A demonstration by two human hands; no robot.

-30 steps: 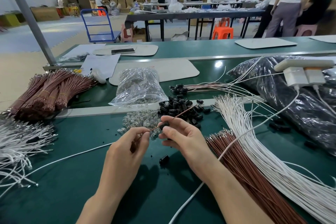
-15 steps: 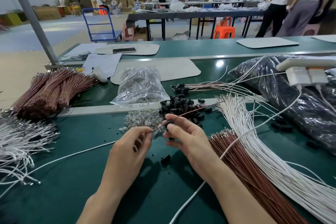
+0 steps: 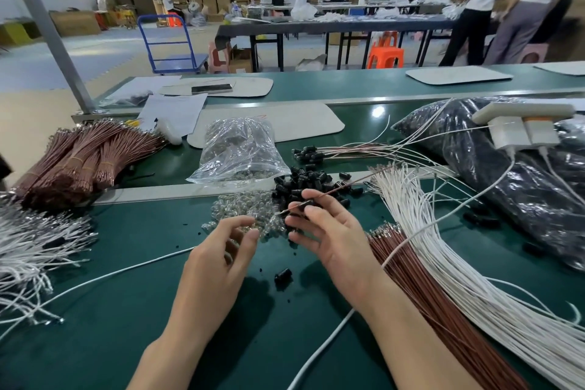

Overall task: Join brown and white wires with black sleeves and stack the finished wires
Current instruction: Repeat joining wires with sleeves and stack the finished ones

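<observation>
At the far left of the green bench [image 3: 126, 310] lies a tangle of white wires [image 3: 28, 250], with banded bundles of brown wires [image 3: 82, 161] behind it. Toward the middle sit a clear bag [image 3: 237, 152] and a spill of small clear bulbs [image 3: 240, 209] (bulbs by their look; too small to be sure). The left hand [image 3: 215, 263] hovers over that spill, fingers loosely curled, thumb and forefinger apart, nothing visible between them. The right hand [image 3: 332, 237] pinches a black sleeve [image 3: 305, 204] threaded on a single brown wire [image 3: 348, 185], which runs up and right over the heap of black sleeves [image 3: 304, 180]. Beyond the heap, a small stack of finished wires [image 3: 342, 150] lies with its sleeved ends together. At the right, loose brown wires [image 3: 427, 288] and a fan of white wires [image 3: 459, 247] wait in great number. I judge the job early: no white wire shows in the joint in hand, and most of the stock is unjoined.
</observation>
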